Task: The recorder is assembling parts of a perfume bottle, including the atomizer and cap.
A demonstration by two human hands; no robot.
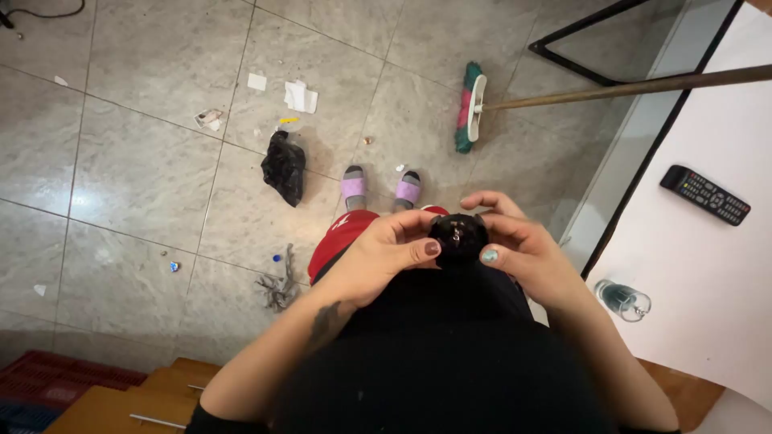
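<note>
- Head view, centre of the frame: the left hand (386,249) and the right hand (515,241) meet just below the middle, both closed around a small round black object (457,238) pressed between them at waist height.
- The left hand's fingers curl over the object's left side, and its thumb with a dark-painted nail lies against the lower left edge.
- The right hand's fingers arch over the top and right side, and a thumb with a pale green nail touches the lower right edge. What the object is cannot be told; a small shiny spot shows on its face.
- Just above the hands, two feet in lilac slippers (379,189) stand on the grey tiled floor (129,161).
- Upper middle: a broom (470,108) lies on the floor, its long handle running to the right edge of the frame.
- Left of centre: a crumpled black bag (284,166), with paper scraps (299,96) and small litter scattered near it.
- Right side: a white table (708,241) carrying a black remote control (705,194) near the top and an empty glass (621,299) lower down, near the table's left edge.
- Lower left corner: a red crate (56,378) beside wooden furniture (121,406).
</note>
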